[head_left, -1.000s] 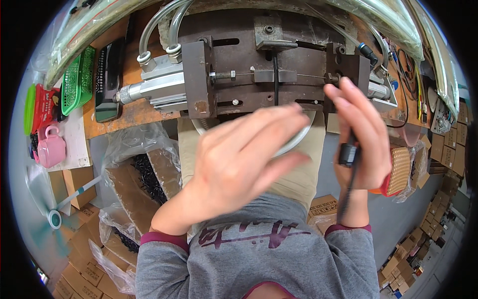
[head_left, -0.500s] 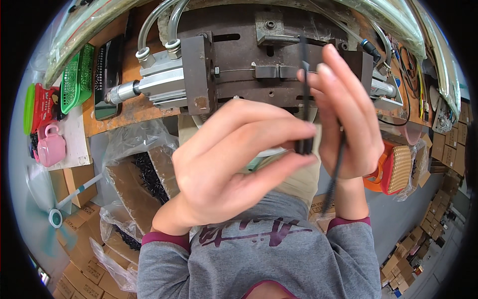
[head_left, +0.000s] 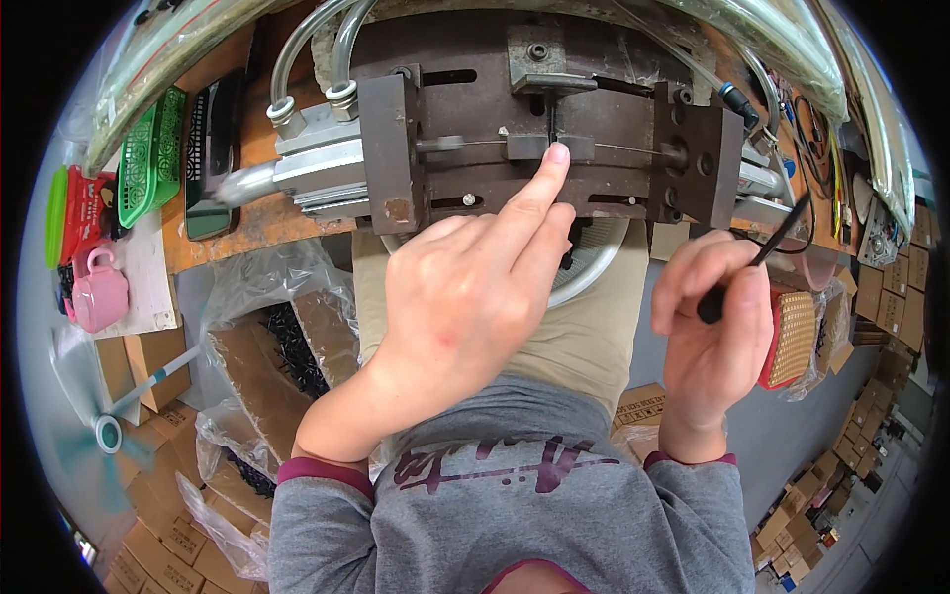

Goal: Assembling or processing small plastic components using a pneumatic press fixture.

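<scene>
My left hand [head_left: 470, 287] reaches over the machine, index finger stretched out. Its tip touches the small grey metal block [head_left: 524, 148] at the middle of the fixture, by the lower end of an upright slender black part [head_left: 552, 117]. The other fingers curl in, with something dark at their underside that I cannot make out. To the right, and away from the machine, my right hand [head_left: 714, 332] is closed around a thin black stick [head_left: 782, 230]; a rounded black end shows between the fingers.
Metal cylinders [head_left: 327, 163] with clear hoses flank the brown machine bed [head_left: 475, 49]. A phone-like black slab [head_left: 213, 158], green basket [head_left: 153, 158] and pink cup [head_left: 101, 292] stand at left. Below lie cartons of black parts [head_left: 262, 366] and a spinning fan [head_left: 109, 434]. An orange-red stool [head_left: 792, 337] is at right.
My left hand has moved up and forward to the block; a black part now stands there. My right hand has drawn down and right, with a black stick. The left cylinder's rod looks blurred.
</scene>
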